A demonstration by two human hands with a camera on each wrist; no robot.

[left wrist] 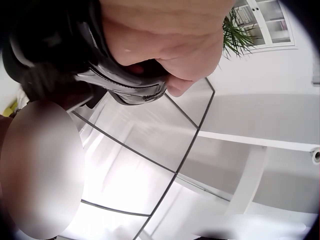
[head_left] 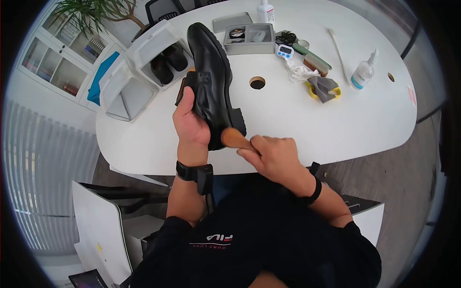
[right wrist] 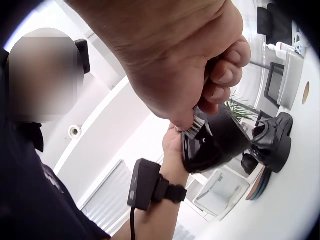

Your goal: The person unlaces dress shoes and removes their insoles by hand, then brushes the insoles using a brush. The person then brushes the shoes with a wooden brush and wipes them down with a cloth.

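Observation:
A black leather shoe [head_left: 210, 67] is held up over the white table, toe pointing away and sole turned to the right. My left hand [head_left: 193, 122] grips it near the heel end, thumb up along its side; the other fingers are hidden by the shoe. Pinched in my right hand [head_left: 276, 156] is a small brush with a rounded wooden head [head_left: 234, 138], which overlaps the back of the shoe by the heel. Pale bristles [right wrist: 194, 128] show below the right thumb, against the glossy leather. Behind the held shoe, another black shoe [right wrist: 272, 142] stands on the table in the right wrist view.
Two clear shoe boxes stand at the left, one holding dark shoes [head_left: 168, 62]. At the back are a metal tin [head_left: 235, 49] and a white bottle [head_left: 265, 12]. Farther right lie a timer [head_left: 285, 51], a bristle brush [head_left: 316, 65], a grey cloth [head_left: 324, 89] and a spray bottle [head_left: 362, 74].

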